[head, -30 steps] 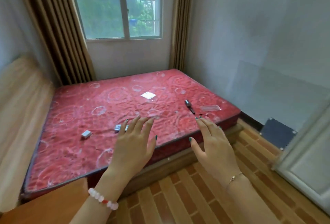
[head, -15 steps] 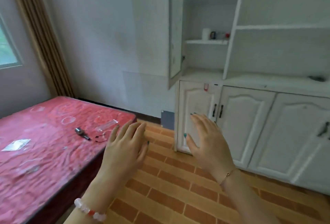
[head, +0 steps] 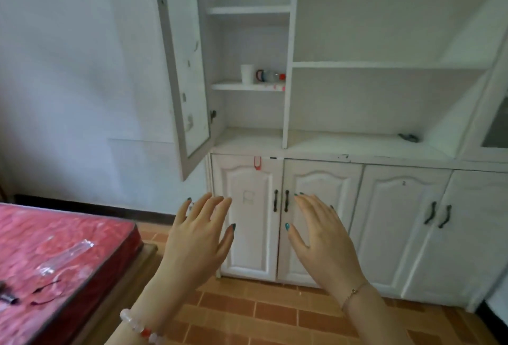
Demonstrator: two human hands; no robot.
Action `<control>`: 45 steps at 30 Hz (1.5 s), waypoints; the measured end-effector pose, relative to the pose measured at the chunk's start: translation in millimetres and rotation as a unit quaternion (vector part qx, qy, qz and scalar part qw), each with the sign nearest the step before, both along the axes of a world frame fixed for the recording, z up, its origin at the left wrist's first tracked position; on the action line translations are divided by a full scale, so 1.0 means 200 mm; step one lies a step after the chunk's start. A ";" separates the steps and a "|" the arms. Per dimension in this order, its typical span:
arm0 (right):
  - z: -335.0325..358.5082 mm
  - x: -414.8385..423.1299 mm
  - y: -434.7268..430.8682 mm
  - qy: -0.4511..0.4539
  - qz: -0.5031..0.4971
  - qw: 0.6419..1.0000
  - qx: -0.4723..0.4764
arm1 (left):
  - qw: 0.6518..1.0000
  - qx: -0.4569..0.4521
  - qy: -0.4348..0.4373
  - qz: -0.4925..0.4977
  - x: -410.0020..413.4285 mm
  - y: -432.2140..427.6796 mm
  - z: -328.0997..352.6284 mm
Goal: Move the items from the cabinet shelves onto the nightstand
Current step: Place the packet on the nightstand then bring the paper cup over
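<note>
My left hand (head: 198,243) and right hand (head: 327,245) are raised side by side in front of me, backs toward me, with a gap between the thumbs. The fingers (head: 217,207) of both are straight and spread wide; they hold nothing and touch nothing. Under them the tiled floor (head: 275,314) lies open up to the foot of the cabinet.

At my left the corner of the bed (head: 90,234) juts in, with a clear wrapper (head: 68,258) on its red mattress. A strip of floor runs between that corner and the lower doors (head: 247,248). Those doors are closed, and their dark handles (head: 281,201) show between my hands.

Above them the ledge (head: 357,144) runs along the cabinet, with a small dark object (head: 409,137) toward its right end. The upper door (head: 184,70) stands swung open to the left, its lower corner hanging out past the cabinet front.

Beside it, on the middle shelf (head: 233,87), stand a white cup (head: 246,74) and, just right of it, a few small items (head: 270,76) too blurred to name, one of them red-capped.
</note>
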State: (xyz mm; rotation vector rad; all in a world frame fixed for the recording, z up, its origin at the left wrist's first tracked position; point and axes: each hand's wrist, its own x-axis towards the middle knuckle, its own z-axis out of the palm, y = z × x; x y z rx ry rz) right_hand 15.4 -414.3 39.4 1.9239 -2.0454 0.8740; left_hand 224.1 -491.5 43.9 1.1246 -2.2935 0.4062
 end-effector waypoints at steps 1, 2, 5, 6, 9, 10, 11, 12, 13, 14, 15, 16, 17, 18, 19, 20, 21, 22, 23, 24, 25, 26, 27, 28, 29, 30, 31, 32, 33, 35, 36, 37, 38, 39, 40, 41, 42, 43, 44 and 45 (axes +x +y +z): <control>0.01 -0.04 -0.10 0.003 0.001 1.000 0.001 | 1.000 -0.003 0.002 0.001 -0.04 -0.10 0.00; 0.03 -0.09 -0.20 0.006 0.002 1.000 0.005 | 1.000 -0.004 0.002 0.003 -0.08 -0.20 0.01; 0.11 -0.21 -0.52 0.008 0.006 1.000 0.006 | 1.000 -0.006 0.002 0.004 -0.20 -0.50 0.06; 0.14 -0.25 -0.62 0.007 0.004 1.000 0.002 | 1.000 -0.008 0.004 0.002 -0.23 -0.59 0.08; 0.20 -0.33 -0.87 0.004 -0.001 1.000 -0.026 | 1.000 -0.023 0.002 0.004 -0.33 -0.86 0.15; 0.21 -0.35 -0.94 0.000 -0.002 1.000 -0.030 | 1.000 -0.027 -0.001 0.005 -0.36 -0.94 0.17; 0.22 -0.37 -1.00 -0.005 -0.002 0.999 -0.034 | 1.000 -0.031 -0.005 0.006 -0.39 -1.01 0.18; 0.23 -0.40 -1.06 -0.007 -0.002 0.999 -0.039 | 0.999 -0.035 -0.008 0.007 -0.42 -1.08 0.19; 0.24 -0.42 -1.12 -0.004 -0.001 0.999 -0.044 | 0.999 -0.039 -0.008 0.008 -0.45 -1.15 0.20; 0.25 -0.44 -1.18 0.001 -0.002 0.999 -0.047 | 0.999 -0.042 -0.007 0.008 -0.48 -1.21 0.21; 0.25 -0.47 -1.24 0.008 -0.002 0.999 -0.048 | 0.999 -0.044 -0.004 0.008 -0.50 -1.27 0.22; 0.25 -0.50 -1.30 0.013 -0.003 0.999 -0.047 | 0.999 -0.046 -0.002 0.009 -0.53 -1.33 0.22; 0.26 -0.53 -1.36 0.016 -0.002 0.999 -0.046 | 0.999 -0.046 0.000 0.011 -0.56 -1.39 0.23; 0.26 -0.56 -1.43 0.016 -0.001 0.999 -0.049 | 0.999 -0.045 0.001 0.012 -0.59 -1.44 0.24; 0.27 -0.59 -1.50 0.017 0.001 0.999 -0.051 | 0.999 -0.041 0.002 0.013 -0.62 -1.49 0.24; 0.27 -0.61 -1.56 0.017 0.003 0.999 -0.052 | 0.999 -0.040 0.003 0.016 -0.65 -1.54 0.25; 0.28 -0.64 -1.63 0.015 0.008 0.999 -0.051 | 0.999 -0.040 0.001 0.022 -0.68 -1.59 0.25; 0.28 -0.66 -1.68 0.016 0.012 0.998 -0.051 | 0.999 -0.042 0.000 0.025 -0.70 -1.63 0.25; 0.29 -0.67 -1.73 0.015 0.017 0.998 -0.051 | 0.999 -0.045 -0.002 0.028 -0.71 -1.67 0.25; 0.30 -0.69 -1.80 0.014 0.025 0.998 -0.049 | 0.998 -0.048 -0.004 0.032 -0.74 -1.72 0.25; 0.30 -0.72 -1.87 0.015 0.033 0.998 -0.047 | 0.998 -0.050 -0.002 0.038 -0.77 -1.78 0.26; 0.31 -0.75 -1.93 0.018 0.039 0.998 -0.047 | 0.998 -0.053 0.000 0.044 -0.80 -1.83 0.26; 0.31 -0.78 -2.01 0.023 0.045 0.998 -0.048 | 0.997 -0.055 0.003 0.051 -0.83 -1.89 0.27; 0.33 -0.82 -2.08 0.029 0.049 0.997 -0.051 | 0.997 -0.057 0.007 0.059 -0.86 -1.95 0.27; 0.34 -0.85 -2.15 0.034 0.054 0.996 -0.055 | 0.996 -0.058 0.010 0.067 -0.90 -2.00 0.28; 0.35 -0.89 -2.22 0.036 0.060 0.996 -0.058 | 0.996 -0.058 0.012 0.072 -0.94 -2.06 0.29; 0.37 -0.93 -2.30 0.036 0.066 0.995 -0.058 | 0.995 -0.056 0.013 0.076 -0.98 -2.12 0.30; 0.38 -0.96 -2.37 0.039 0.072 0.995 -0.056 | 0.995 -0.058 0.017 0.078 -1.02 -2.18 0.32; 0.40 -1.00 -2.44 0.043 0.076 0.994 -0.058 | 0.995 -0.060 0.022 0.080 -1.06 -2.24 0.34; 0.43 -1.06 -2.57 0.049 0.084 0.993 -0.072 | 0.993 -0.069 0.030 0.089 -1.12 -2.35 0.37; 0.44 -1.09 -2.64 0.052 0.088 0.992 -0.080 | 0.992 -0.072 0.034 0.095 -1.15 -2.40 0.39; 0.45 -1.11 -2.69 0.054 0.096 0.990 -0.084 | 0.991 -0.075 0.038 0.101 -1.17 -2.45 0.40; 0.46 -1.12 -2.74 0.055 0.107 0.989 -0.086 | 0.991 -0.077 0.042 0.104 -1.19 -2.50 0.40; 0.47 -1.13 -2.79 0.057 0.118 0.988 -0.086 | 0.990 -0.076 0.047 0.107 -1.20 -2.54 0.41; 0.47 -1.13 -2.84 0.058 0.127 0.987 -0.085 | 0.990 -0.075 0.050 0.107 -1.21 -2.58 0.42; 0.47 -1.14 -2.88 0.057 0.132 0.986 -0.088 | 0.990 -0.076 0.052 0.108 -1.22 -2.63 0.43; 0.48 -1.15 -2.92 0.055 0.135 0.985 -0.094 | 0.990 -0.079 0.056 0.105 -1.23 -2.68 0.44; 0.48 -1.16 -2.96 0.049 0.136 0.984 -0.099 | 0.989 -0.082 0.066 0.100 -1.24 -2.73 0.47; 0.48 -1.16 -2.99 0.044 0.137 0.984 -0.102 | 0.989 -0.082 0.084 0.094 -1.24 -2.78 0.50; 0.48 -1.17 -3.02 0.040 0.137 0.984 -0.105 | 0.987 -0.074 0.112 0.090 -1.26 -2.82 0.55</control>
